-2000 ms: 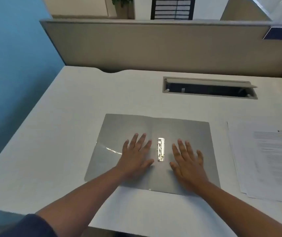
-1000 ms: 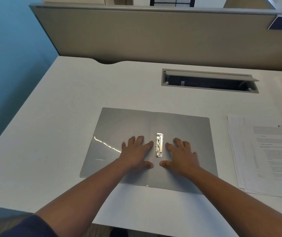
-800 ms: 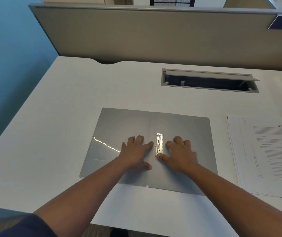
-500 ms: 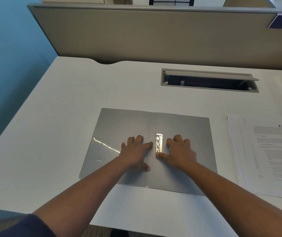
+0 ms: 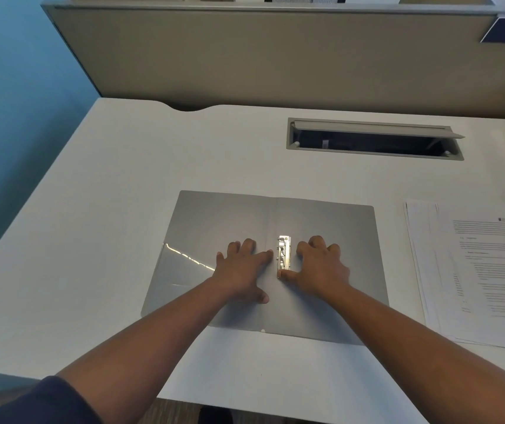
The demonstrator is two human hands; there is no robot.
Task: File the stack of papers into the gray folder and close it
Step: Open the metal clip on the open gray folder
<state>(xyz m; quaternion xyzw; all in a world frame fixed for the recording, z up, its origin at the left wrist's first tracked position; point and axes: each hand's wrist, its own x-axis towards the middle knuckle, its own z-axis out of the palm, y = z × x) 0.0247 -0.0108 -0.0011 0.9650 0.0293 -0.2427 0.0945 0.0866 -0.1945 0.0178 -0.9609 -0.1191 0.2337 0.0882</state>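
Observation:
The gray folder [image 5: 214, 221] lies open and flat on the white desk, with a metal clip [image 5: 284, 253] on its spine. My left hand [image 5: 242, 270] rests on the left leaf, its index fingertip touching the clip's left side. My right hand [image 5: 321, 267] rests on the right leaf with fingers curled and the thumb tip at the clip's lower end. Neither hand holds anything. The stack of papers [image 5: 483, 270], printed with text, lies to the right of the folder, untouched.
A white desk [image 5: 122, 194] is bounded by a beige partition [image 5: 275, 56] at the back and a blue wall [image 5: 15, 102] on the left. A recessed cable tray [image 5: 373, 139] with a raised lid sits behind the folder at the right.
Both hands have slid inward from flat on the leaves to the metal clip. The right fingers have curled and its thumb has come to the clip's lower end.

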